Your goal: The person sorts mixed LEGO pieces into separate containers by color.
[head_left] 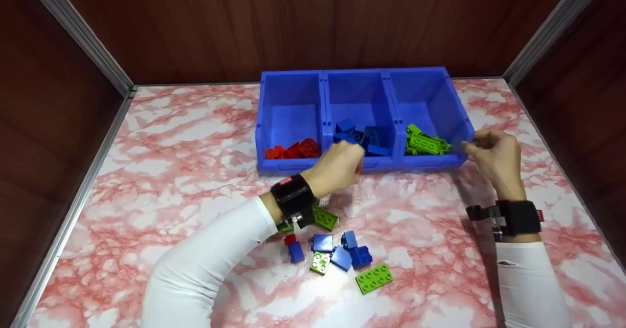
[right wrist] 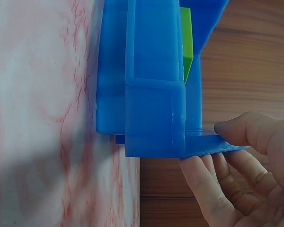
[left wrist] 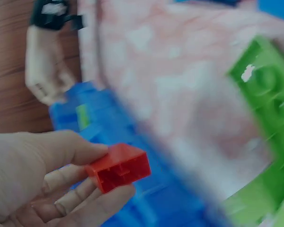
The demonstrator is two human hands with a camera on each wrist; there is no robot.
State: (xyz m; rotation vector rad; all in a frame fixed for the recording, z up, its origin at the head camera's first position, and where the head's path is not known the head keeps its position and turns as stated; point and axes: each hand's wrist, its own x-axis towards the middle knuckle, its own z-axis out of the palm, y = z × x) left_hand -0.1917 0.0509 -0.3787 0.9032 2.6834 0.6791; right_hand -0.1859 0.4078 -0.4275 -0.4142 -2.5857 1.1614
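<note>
My left hand (head_left: 338, 167) pinches a red toy brick (left wrist: 120, 168) between thumb and fingers, its hollow underside showing in the left wrist view. In the head view that hand is at the front edge of a blue three-compartment bin (head_left: 364, 164) and hides most of the brick. Thumb and fingers of my right hand (head_left: 496, 159) grip the bin's right side wall (right wrist: 213, 144) near its front corner. Red bricks (head_left: 293, 150) lie in the left compartment, blue bricks (head_left: 359, 136) in the middle one and green bricks (head_left: 424, 142) in the right one.
Loose blue bricks (head_left: 341, 258), a long green brick (head_left: 374, 278), a small green brick (head_left: 320, 263) and a small red brick (head_left: 290, 239) lie on the marbled table (head_left: 420, 250). More green bricks (head_left: 324, 217) are partly under my left wrist. A wooden panel (head_left: 293, 25) stands behind the bin.
</note>
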